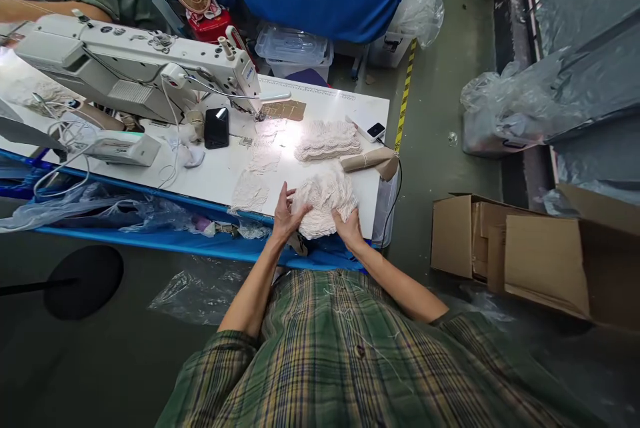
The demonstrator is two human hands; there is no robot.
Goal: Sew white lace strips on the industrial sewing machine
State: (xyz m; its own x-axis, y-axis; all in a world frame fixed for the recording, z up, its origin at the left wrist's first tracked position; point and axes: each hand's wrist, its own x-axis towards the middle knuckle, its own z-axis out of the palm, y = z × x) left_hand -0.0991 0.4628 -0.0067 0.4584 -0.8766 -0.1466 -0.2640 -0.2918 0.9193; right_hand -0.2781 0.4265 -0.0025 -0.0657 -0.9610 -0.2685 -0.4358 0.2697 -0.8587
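Note:
A bundle of cream lace pieces (324,198) lies at the near edge of the white table (210,178). My left hand (287,216) grips its left side, thumb and fingers spread over the lace. My right hand (350,228) holds its lower right edge. Farther back sits a neat stack of lace pieces (327,141). Single lace pieces (250,189) lie flat to the left, toward the sewing machine (145,71) and its needle area.
A black phone (217,127) and a small control box (120,147) are beside the machine. A cardboard cone (369,160) lies at the table's right edge. Open cardboard boxes (505,248) stand on the floor at right. Another person's arm (55,9) is at top left.

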